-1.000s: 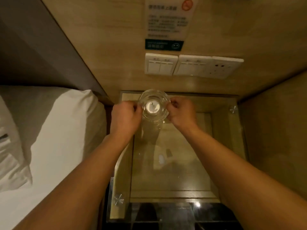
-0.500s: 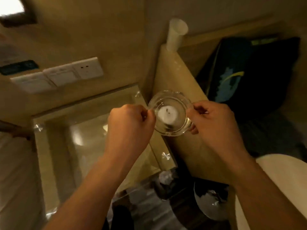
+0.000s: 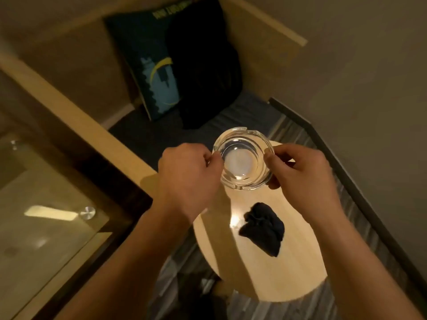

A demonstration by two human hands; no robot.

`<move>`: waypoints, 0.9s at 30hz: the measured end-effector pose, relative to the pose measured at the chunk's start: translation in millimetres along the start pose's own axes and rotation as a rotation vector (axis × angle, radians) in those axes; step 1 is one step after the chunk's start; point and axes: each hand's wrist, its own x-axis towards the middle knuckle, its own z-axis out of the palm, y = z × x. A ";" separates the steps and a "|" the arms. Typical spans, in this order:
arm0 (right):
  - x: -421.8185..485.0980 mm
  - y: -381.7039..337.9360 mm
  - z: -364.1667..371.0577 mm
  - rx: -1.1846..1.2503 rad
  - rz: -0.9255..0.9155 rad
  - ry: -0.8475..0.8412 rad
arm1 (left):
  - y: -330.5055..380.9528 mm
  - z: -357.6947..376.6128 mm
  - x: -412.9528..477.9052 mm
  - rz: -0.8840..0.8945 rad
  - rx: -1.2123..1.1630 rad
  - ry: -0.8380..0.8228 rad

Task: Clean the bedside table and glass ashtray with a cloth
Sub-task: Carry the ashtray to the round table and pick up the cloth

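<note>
I hold a round clear glass ashtray [image 3: 242,158] in the air with both hands, above the far edge of a round light-wood table [image 3: 265,269]. My left hand [image 3: 187,179] pinches its left rim and my right hand [image 3: 302,174] pinches its right rim. A crumpled dark cloth [image 3: 263,227] lies on the round table below the ashtray, nearer to me. The glass-topped bedside table [image 3: 41,218] sits at the left edge of the view, apart from both hands.
A wooden partition [image 3: 76,116] runs between the bedside table and a seating nook with a dark patterned cushion [image 3: 157,72] and a black cushion [image 3: 205,72]. Striped carpet [image 3: 360,229] surrounds the round table. A plain wall [image 3: 374,93] stands at the right.
My view and both hands have swung right with the ashtray, from over the bedside table to above the round table. The cloth has come into view.
</note>
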 end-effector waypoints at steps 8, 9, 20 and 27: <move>0.0 155.2 -53.9 -0.032 0.225 0.131 | 39.0 164.9 -12.4 -0.040 0.064 -0.234; 1.6 172.1 -52.1 -0.035 0.246 0.134 | 36.7 181.6 -11.9 -0.039 0.084 -0.247; 46.9 276.2 2.3 -0.041 0.388 0.081 | -13.7 290.1 22.9 -0.110 0.167 -0.338; 55.6 288.0 17.7 -0.064 0.400 0.062 | -24.7 302.5 29.7 -0.123 0.228 -0.365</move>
